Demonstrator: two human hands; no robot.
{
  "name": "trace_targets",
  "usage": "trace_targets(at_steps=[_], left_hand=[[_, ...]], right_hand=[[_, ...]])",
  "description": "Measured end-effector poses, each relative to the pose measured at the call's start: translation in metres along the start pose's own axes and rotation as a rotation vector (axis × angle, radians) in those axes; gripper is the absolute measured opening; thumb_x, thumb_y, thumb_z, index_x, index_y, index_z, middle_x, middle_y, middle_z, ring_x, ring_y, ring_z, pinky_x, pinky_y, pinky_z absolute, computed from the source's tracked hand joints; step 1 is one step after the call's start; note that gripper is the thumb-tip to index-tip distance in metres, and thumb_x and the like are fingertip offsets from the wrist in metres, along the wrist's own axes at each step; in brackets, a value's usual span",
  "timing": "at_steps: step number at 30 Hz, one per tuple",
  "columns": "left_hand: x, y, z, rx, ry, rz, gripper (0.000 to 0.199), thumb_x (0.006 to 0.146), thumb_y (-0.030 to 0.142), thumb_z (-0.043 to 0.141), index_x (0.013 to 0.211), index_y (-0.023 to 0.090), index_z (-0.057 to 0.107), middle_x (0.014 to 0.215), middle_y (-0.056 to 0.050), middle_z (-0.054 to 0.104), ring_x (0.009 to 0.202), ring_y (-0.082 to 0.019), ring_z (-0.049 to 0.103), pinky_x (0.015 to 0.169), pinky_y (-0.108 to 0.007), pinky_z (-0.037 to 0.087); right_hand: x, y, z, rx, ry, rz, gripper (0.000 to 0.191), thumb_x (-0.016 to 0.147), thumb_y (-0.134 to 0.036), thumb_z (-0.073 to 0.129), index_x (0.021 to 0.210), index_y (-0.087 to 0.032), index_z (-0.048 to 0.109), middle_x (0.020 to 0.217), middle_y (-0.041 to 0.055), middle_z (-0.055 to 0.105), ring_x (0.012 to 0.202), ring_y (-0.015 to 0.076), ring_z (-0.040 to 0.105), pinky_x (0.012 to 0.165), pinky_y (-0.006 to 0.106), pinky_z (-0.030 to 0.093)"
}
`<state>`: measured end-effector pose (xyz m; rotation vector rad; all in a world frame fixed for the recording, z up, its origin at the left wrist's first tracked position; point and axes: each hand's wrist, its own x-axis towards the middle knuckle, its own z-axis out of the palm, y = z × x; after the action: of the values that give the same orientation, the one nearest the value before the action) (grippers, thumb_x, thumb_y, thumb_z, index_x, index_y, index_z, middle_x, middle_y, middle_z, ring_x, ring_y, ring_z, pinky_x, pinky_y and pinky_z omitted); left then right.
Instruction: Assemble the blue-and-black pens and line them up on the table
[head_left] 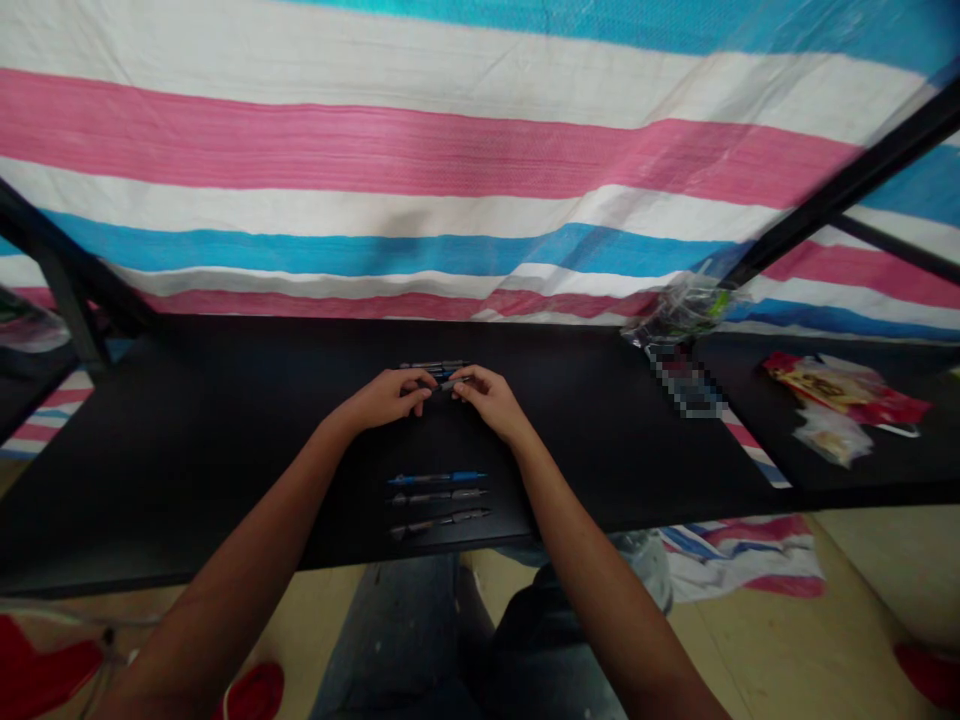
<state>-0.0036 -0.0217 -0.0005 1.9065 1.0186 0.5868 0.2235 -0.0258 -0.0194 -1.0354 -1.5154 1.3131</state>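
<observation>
Both hands meet over a small group of pens [435, 365] on the black table [225, 430]. My left hand [394, 396] has its fingers curled at the left end of a dark pen [448, 385]. The thumb and fingers of my right hand [486, 397] are closed on that pen's right part. Whether the left fingers grip it or only touch it cannot be told. Nearer the front edge lie a blue pen [437, 479], a dark pen [439, 496] and another dark pen [439, 523], one below the other, roughly parallel.
A phone-like object [686, 382], pixelated, lies at the right beside a clear plastic bag [682, 310]. Farther right are a red and yellow packet [844, 388] and a small clear bag [834, 434]. Black metal bars [840, 190] rise beside a striped sheet [450, 150].
</observation>
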Motion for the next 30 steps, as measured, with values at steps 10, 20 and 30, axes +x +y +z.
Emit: trace_targets(at_steps=[10, 20, 30], left_hand=[[-0.001, 0.003, -0.004, -0.364, -0.153, -0.136, 0.035, 0.088, 0.044, 0.062, 0.105, 0.014, 0.057, 0.082, -0.004, 0.068, 0.051, -0.009, 0.057, 0.045, -0.020, 0.039], [-0.002, 0.008, 0.000, -0.619, -0.180, -0.248, 0.035, 0.091, 0.051, 0.059, 0.105, 0.020, 0.050, 0.067, 0.007, 0.042, 0.043, -0.003, 0.030, 0.041, -0.015, 0.020], [-0.002, 0.007, 0.000, -0.083, -0.020, -0.044, 0.032, 0.090, 0.045, 0.058, 0.104, 0.016, 0.061, 0.063, 0.003, 0.054, 0.052, -0.010, 0.047, 0.048, -0.019, 0.033]], right_hand=[[-0.006, -0.003, 0.011, 0.223, -0.045, 0.012, 0.024, 0.080, -0.039, 0.074, 0.095, -0.022, 0.065, 0.106, 0.0059, 0.075, 0.091, 0.0182, 0.069, 0.080, 0.032, 0.053], [-0.009, -0.011, 0.012, 0.375, -0.049, 0.012, 0.025, 0.078, -0.041, 0.077, 0.092, -0.024, 0.066, 0.110, 0.0054, 0.074, 0.102, 0.0204, 0.067, 0.086, 0.034, 0.055], [-0.003, 0.003, 0.007, 0.225, -0.036, 0.018, 0.025, 0.076, -0.034, 0.081, 0.096, -0.021, 0.074, 0.070, -0.0016, 0.067, 0.062, 0.0120, 0.058, 0.058, 0.025, 0.046]])
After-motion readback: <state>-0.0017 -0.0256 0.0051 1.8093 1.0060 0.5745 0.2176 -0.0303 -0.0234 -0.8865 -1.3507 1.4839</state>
